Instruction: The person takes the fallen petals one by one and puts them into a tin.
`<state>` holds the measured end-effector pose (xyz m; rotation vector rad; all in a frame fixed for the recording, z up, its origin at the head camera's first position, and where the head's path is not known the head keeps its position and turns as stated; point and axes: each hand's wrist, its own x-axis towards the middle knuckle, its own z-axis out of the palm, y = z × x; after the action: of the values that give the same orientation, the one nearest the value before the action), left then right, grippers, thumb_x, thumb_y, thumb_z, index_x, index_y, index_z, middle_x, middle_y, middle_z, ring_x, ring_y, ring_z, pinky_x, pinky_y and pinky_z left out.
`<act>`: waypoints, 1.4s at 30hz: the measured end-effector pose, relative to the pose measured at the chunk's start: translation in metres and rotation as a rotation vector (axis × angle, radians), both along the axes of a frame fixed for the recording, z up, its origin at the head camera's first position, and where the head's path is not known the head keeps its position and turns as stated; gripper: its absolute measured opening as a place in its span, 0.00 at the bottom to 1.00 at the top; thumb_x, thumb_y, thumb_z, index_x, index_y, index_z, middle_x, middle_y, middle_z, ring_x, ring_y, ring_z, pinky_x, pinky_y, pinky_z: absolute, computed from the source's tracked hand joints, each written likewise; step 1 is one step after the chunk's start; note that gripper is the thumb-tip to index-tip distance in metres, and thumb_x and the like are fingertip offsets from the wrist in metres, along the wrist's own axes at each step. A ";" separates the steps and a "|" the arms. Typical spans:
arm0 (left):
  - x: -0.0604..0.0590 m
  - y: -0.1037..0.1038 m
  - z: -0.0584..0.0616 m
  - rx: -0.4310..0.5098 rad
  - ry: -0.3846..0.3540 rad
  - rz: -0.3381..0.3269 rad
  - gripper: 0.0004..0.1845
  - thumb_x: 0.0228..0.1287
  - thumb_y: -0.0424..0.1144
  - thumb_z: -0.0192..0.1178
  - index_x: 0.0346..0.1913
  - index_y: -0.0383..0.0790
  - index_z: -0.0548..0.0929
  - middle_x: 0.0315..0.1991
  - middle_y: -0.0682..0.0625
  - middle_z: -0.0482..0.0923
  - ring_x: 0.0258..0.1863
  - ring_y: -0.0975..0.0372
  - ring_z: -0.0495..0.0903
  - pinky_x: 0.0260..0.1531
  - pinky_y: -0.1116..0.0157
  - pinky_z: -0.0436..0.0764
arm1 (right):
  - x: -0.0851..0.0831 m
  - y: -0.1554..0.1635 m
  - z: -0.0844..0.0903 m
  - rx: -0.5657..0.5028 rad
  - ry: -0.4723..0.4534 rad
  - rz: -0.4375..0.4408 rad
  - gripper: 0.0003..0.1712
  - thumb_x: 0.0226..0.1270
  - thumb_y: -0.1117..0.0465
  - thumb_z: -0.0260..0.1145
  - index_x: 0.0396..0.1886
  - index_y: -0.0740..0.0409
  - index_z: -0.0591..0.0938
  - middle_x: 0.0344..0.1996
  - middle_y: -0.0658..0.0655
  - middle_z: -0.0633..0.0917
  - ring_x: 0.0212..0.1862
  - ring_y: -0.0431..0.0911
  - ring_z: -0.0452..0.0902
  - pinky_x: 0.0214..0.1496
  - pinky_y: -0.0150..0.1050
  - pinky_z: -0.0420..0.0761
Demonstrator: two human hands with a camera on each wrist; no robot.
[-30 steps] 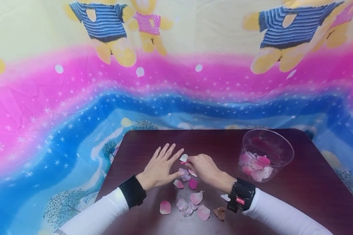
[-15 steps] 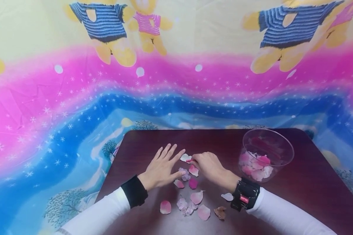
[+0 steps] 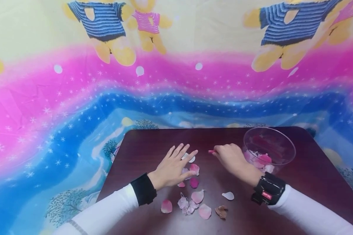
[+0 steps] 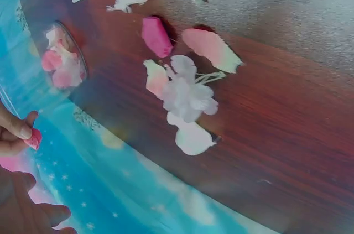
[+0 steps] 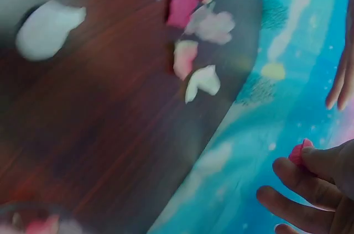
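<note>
My right hand [image 3: 230, 160] pinches a bright pink petal [image 3: 211, 151] between thumb and forefinger, in front of and left of the clear round tub [image 3: 285, 163]. The right wrist view shows that same pink petal [image 5: 298, 154] at the thumb tip. Fingers spread, my left hand [image 3: 173, 168] is over the petals at the middle of the table, partly hiding a pale lilac flower. Just past its fingertips lies a white petal [image 3: 191, 158]. A pink petal [image 3: 195, 168] and a magenta petal [image 3: 194, 182] lie right of its thumb.
Toward the front of the dark red table [image 3: 147, 140] lie a lilac flower cluster [image 3: 188, 206], several pink petals [image 3: 166, 206], a brown dried petal [image 3: 221, 212] and a white petal [image 3: 228, 195]. Petals [image 3: 264, 159] lie inside the tub. A printed cloth [image 3: 170, 78] hangs behind.
My right hand has lifted the pink petal away from the white petal and carried it right, toward the tub. My left hand has shifted slightly right, fingers still spread.
</note>
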<state>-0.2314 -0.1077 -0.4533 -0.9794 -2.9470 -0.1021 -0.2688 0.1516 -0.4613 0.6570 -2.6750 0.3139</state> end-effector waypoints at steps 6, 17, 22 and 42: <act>0.002 0.019 0.006 -0.028 0.013 -0.049 0.41 0.72 0.71 0.42 0.82 0.64 0.46 0.83 0.49 0.47 0.84 0.53 0.43 0.81 0.47 0.46 | 0.005 0.033 0.007 0.017 0.060 -0.015 0.11 0.66 0.58 0.71 0.23 0.52 0.83 0.14 0.48 0.82 0.21 0.49 0.79 0.29 0.47 0.75; 0.016 0.048 0.016 -0.025 0.056 -0.174 0.40 0.73 0.71 0.40 0.82 0.65 0.44 0.83 0.49 0.47 0.84 0.54 0.45 0.81 0.47 0.50 | 0.007 0.078 0.034 -0.055 0.205 -0.065 0.06 0.66 0.58 0.71 0.32 0.56 0.87 0.11 0.48 0.78 0.17 0.49 0.76 0.23 0.49 0.74; 0.015 0.045 0.014 -0.033 0.060 -0.159 0.40 0.73 0.70 0.41 0.82 0.64 0.45 0.83 0.49 0.48 0.84 0.54 0.45 0.81 0.47 0.50 | 0.000 0.101 0.048 -0.029 0.175 -0.154 0.08 0.67 0.57 0.70 0.33 0.58 0.87 0.11 0.53 0.79 0.19 0.55 0.78 0.19 0.49 0.70; 0.015 0.043 0.011 -0.031 -0.011 -0.132 0.40 0.73 0.70 0.42 0.82 0.65 0.45 0.84 0.49 0.46 0.84 0.55 0.40 0.81 0.48 0.47 | -0.009 0.138 0.028 0.175 -0.339 -0.281 0.51 0.73 0.25 0.40 0.68 0.65 0.75 0.69 0.77 0.68 0.73 0.75 0.53 0.70 0.74 0.52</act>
<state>-0.2167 -0.0649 -0.4428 -1.1802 -2.8996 -0.0657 -0.2777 0.2895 -0.4332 0.2853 -3.0971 0.1234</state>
